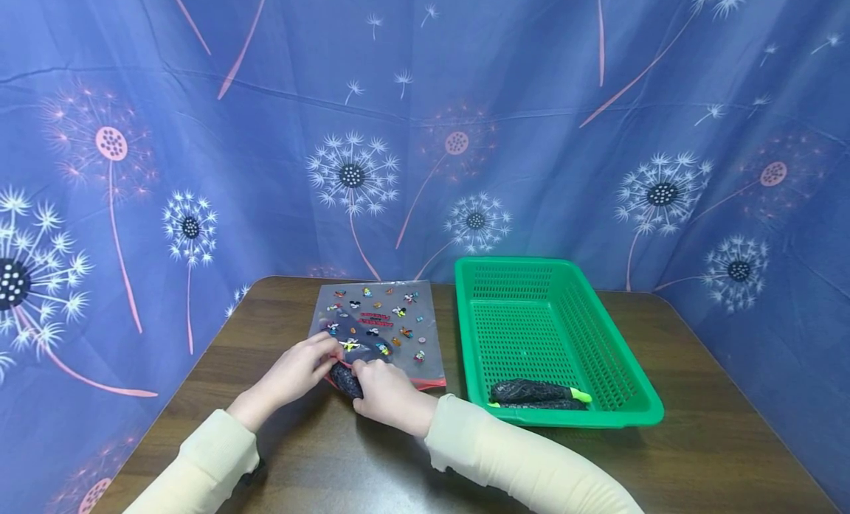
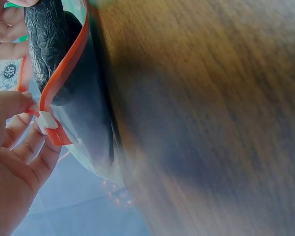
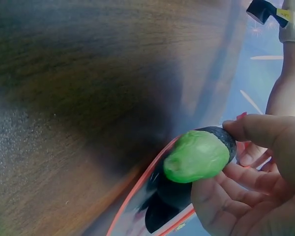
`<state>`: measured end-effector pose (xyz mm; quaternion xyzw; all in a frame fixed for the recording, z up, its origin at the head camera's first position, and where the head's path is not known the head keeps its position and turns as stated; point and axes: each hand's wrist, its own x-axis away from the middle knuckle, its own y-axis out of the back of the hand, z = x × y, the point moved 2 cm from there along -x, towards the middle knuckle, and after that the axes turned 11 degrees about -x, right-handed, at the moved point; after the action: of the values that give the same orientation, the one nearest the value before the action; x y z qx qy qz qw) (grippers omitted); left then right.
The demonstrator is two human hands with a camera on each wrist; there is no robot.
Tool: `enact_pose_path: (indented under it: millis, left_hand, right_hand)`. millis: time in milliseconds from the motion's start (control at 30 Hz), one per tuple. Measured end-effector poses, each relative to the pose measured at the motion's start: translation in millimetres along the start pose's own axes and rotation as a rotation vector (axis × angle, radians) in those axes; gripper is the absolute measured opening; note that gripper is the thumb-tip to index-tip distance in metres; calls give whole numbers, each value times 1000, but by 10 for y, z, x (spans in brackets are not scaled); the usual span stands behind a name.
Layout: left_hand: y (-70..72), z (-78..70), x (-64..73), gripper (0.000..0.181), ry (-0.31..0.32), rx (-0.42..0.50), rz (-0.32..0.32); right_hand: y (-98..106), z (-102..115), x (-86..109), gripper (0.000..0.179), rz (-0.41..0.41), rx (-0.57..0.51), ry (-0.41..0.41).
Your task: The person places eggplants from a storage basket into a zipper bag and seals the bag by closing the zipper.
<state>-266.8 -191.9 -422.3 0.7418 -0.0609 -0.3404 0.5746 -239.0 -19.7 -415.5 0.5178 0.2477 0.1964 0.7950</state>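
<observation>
Clear plastic printed with small cartoon figures makes up the bag (image 1: 433, 335), which lies on the tabletop (image 1: 704, 433) with its red-edged mouth toward the person. The left grip (image 1: 292, 374) pinches one corner of that mouth, right by the white slider (image 2: 47, 120), while the right grip (image 1: 393, 396) has thumb and fingers closed on a wrinkled dark, eggplant-like piece (image 1: 346, 380). That piece sits part-way into the bag's mouth, its dark length passing between the red strips (image 2: 66, 69) and its green end (image 3: 199, 157) outside them. For a clean insertion, the left grip would do best to hold the slider corner firmly and spread the mouth, because a hard push could slide the whole bag away or fold a strip inward. Another dark shape shows inside the bag, so the piece probably goes in more easily angled alongside it than driven straight against it. The right grip's fingers lie very near the bag's mouth; shifting the push to the green end should spare them from snagging on the strips. Gentle, even pressure seems wiser than force, since thin film may stretch or split. Just right of the bag, a green basket (image 1: 564, 418) holds two similar dark pieces (image 1: 531, 391), which need no attention during this step.
</observation>
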Motion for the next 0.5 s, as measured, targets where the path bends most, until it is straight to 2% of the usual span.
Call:
enact_pose_path:
  millis: [233, 500]
  left_hand:
    - [6, -1, -1, 21, -15, 5, -12]
    - [-9, 3, 8, 21, -14, 15, -17]
  right_hand:
    - [-47, 23, -11, 25, -29, 53, 17]
    - [-113, 16, -14, 28, -55, 109, 30]
